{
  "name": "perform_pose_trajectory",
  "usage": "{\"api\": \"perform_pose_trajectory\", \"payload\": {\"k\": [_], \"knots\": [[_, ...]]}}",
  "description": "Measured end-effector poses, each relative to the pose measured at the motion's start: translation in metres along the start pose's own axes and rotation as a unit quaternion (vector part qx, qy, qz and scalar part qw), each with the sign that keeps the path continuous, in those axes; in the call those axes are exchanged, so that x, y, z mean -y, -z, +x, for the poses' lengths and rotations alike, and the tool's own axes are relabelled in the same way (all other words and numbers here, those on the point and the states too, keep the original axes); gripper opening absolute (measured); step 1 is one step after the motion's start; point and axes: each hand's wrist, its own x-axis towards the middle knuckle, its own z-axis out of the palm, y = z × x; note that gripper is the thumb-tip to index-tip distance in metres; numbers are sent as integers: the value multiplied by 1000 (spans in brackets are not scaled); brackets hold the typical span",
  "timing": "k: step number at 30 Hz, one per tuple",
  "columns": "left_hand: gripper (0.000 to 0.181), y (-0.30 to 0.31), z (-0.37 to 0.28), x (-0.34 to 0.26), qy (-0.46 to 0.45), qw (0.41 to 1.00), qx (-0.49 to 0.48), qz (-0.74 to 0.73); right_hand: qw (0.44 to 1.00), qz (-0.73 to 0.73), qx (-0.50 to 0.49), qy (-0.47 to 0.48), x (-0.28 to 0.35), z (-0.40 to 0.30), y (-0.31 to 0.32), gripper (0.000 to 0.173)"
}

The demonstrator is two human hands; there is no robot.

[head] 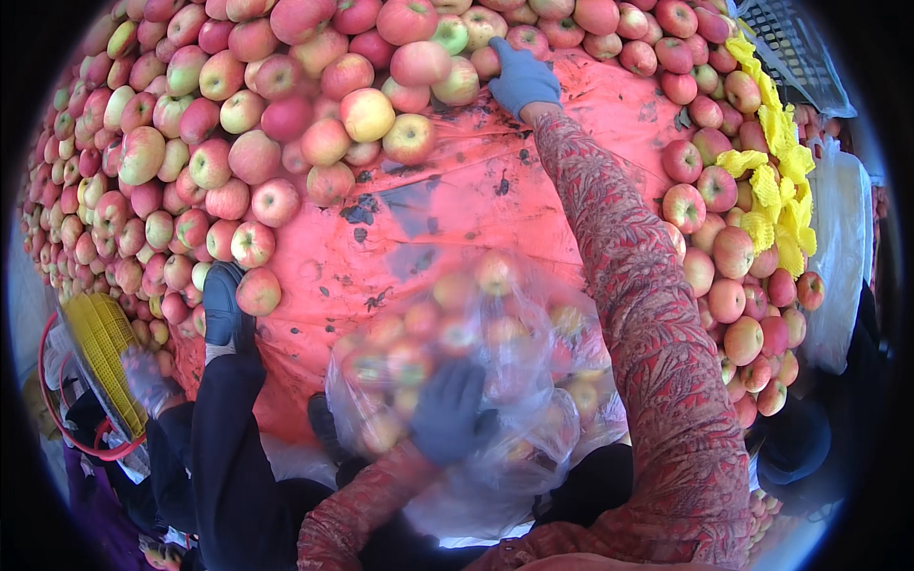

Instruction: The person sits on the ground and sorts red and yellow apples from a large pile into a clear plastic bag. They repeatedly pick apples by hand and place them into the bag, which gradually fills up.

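My right hand (525,77), in a blue-grey work glove, reaches far forward to the edge of a big heap of apples (335,75). Its fingers touch a small red apple (485,63); whether they grip it is not plain. Close to my body, my left hand (453,410), gloved alike and blurred, lies over a clear plastic bag (532,350) full of apples. What its fingers do against the bag cannot be told. Between the bag and the heap spreads a red tarp (457,207) with dark leaf bits on it.
At right lies another row of apples (732,253) with yellow foam nets (785,171). Beyond stand a plastic-wrapped stack (839,250) and a dark crate (792,50). At left, a co-worker's gloved hand (146,378) is beside a yellow basket (107,357). A dark shoe (225,300) touches the heap.
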Motion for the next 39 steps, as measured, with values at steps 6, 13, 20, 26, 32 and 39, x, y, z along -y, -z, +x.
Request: {"api": "perform_pose_trajectory", "payload": {"k": [6, 13, 20, 26, 32, 39], "knots": [[69, 0, -2, -4, -1, 1000, 11, 24, 876, 482, -23, 22, -51, -32, -3, 64], [65, -6, -6, -7, -10, 998, -23, 59, 549, 796, 244, -75, -77, -152, 69, 56], [39, -4, -8, 0, -36, 993, -43, 100, 541, 815, 206, -26, -82, -263, 127, 59], [29, 63, -3, 0, 169, 981, -94, -6, 509, 810, 291, 2, -116, -345, 161, 42], [46, 93, -47, -83, 67, 993, -80, -62, 590, 774, 231, 2, -100, -439, 197, 37], [50, 27, -63, -138, -223, 946, 61, 226, 687, 696, 209, -18, -31, -503, 221, 47]]}}
